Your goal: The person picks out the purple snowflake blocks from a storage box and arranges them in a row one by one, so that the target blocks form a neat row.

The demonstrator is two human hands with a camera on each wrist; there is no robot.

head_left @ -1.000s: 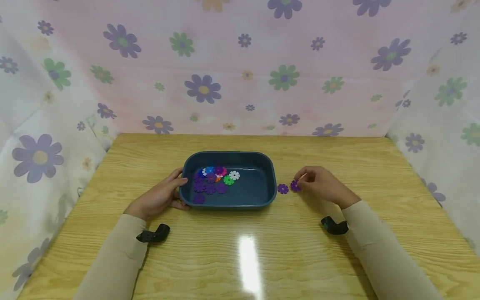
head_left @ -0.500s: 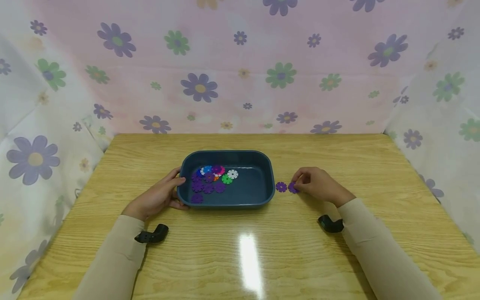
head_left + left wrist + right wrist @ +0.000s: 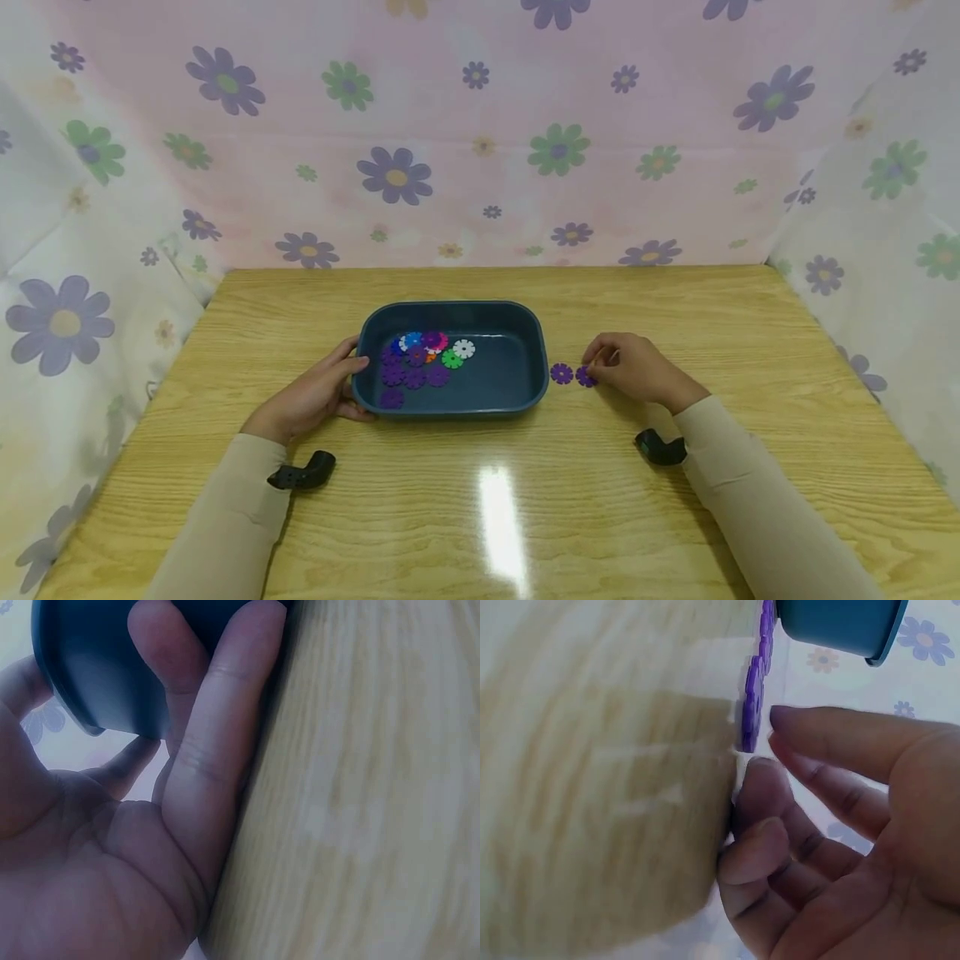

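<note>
My left hand [image 3: 318,390] grips the left end of a dark blue plastic bin [image 3: 502,375], thumb at the rim and fingers against the outside wall. Inside the bin lie several notched snowflake discs, many of them purple [image 3: 415,377], with a white disc [image 3: 464,348] and a green disc [image 3: 452,358] beside them. Two purple snowflake discs lie flat on the table right of the bin. My right hand [image 3: 633,367] is at the outer disc [image 3: 751,706], its fingers loosely bent. In the right wrist view a small gap shows between thumb tip and disc. The inner disc [image 3: 561,373] lies nearest the bin.
A light wood-grain table [image 3: 420,517] carries everything. Flowered cloth [image 3: 480,167] rises behind it and at both sides. Black wrist-worn devices [image 3: 303,473] sit at both sleeves.
The right hand has brought the outer purple disc from tilted between its fingers down flat beside the inner one. The left hand stays on the bin. The head view has shifted slightly.
</note>
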